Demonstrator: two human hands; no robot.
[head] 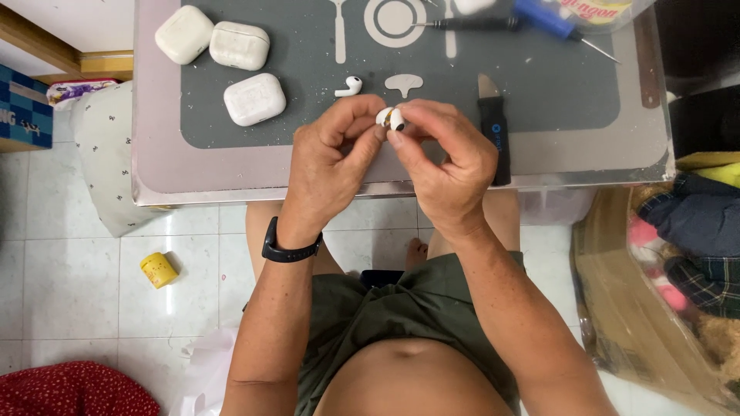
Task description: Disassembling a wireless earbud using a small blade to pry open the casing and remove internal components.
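Both hands meet just above the near edge of the worktop (231,173), and between them sits a small white earbud (391,118). The left hand (327,166) pinches it from one side with thumb and forefinger curled in; the right hand (447,166) pinches it from the other, its fingertips pressed against the bud so that the two hands almost touch. A dark opening with a hint of orange shows on the bud (too small to make out further). The left wrist wears a black band (289,250).

Taking the held earbud as the landmark: just beyond it on the grey mat (539,92) lies a second white earbud (349,86), stem pointing away from the hands, apart from them. Farther to the left of it lie three white rounded charging cases (254,98), the nearest one alone and two side by side behind it. Just to the right of it, partly under the right hand's knuckles, lies a black-handled prying tool (494,131) with its blade pointing away from the person. Well beyond it, at the far edge of the mat, lie a thin dark screwdriver (462,25) and a blue-handled screwdriver (551,21).

Below it, on the tiled floor to the left, stands a small yellow container (159,270).
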